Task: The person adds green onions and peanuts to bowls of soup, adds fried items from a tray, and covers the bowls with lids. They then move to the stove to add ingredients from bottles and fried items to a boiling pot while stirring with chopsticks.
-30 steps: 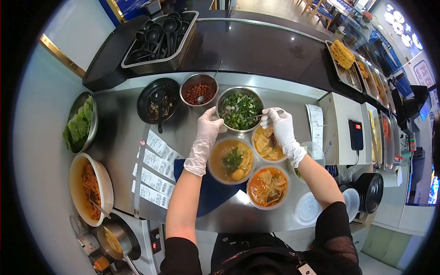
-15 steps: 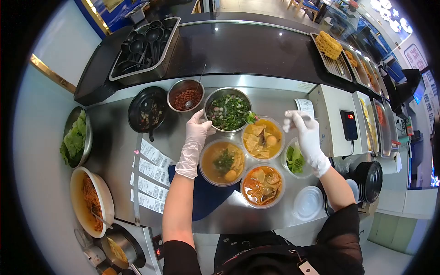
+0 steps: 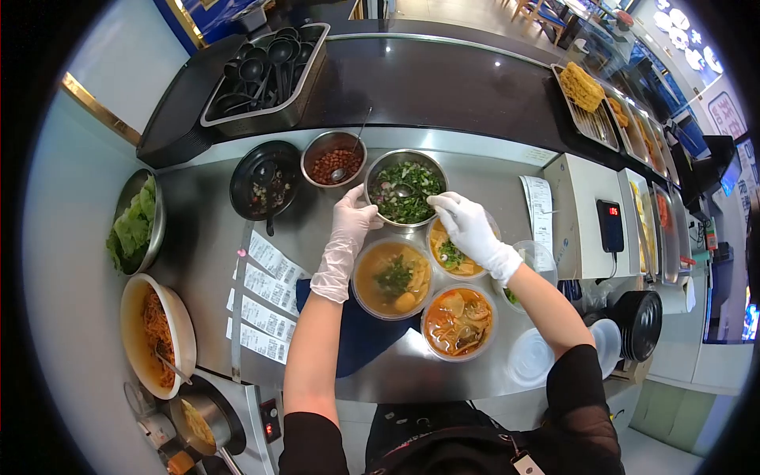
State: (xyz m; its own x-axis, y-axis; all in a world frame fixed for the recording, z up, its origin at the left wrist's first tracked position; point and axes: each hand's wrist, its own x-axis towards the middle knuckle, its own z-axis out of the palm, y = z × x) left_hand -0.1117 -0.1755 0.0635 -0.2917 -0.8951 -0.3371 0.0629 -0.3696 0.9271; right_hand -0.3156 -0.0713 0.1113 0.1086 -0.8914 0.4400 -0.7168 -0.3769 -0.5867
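My left hand [image 3: 354, 219], in a thin clear glove, grips the left rim of a metal bowl [image 3: 378, 212] of chopped green herbs. A spoon [image 3: 404, 191] rests among the herbs. My right hand [image 3: 467, 227], in a white glove, is closed at the bowl's right edge on the spoon's handle, mostly hidden by the fingers. Below it, partly covered by that hand, is a round tub of yellow soup [image 3: 467, 267] topped with herbs. Beside it stand a tub of brownish soup [image 3: 372, 289] with herbs and a tub of reddish soup [image 3: 459, 348].
A bowl of peanuts [image 3: 314, 180] and a black pan [image 3: 236, 194] stand left of the herb bowl. Printed slips [image 3: 269, 290] lie along the left. Clear lids [image 3: 530, 358] sit at the lower right, near a white box [image 3: 576, 198]. A tray of black ladles [image 3: 277, 119] stands behind.
My right hand has moved left, from the tubs' right side to the herb bowl. The spoon is back in the bowl. Herbs now lie on the yellow soup.
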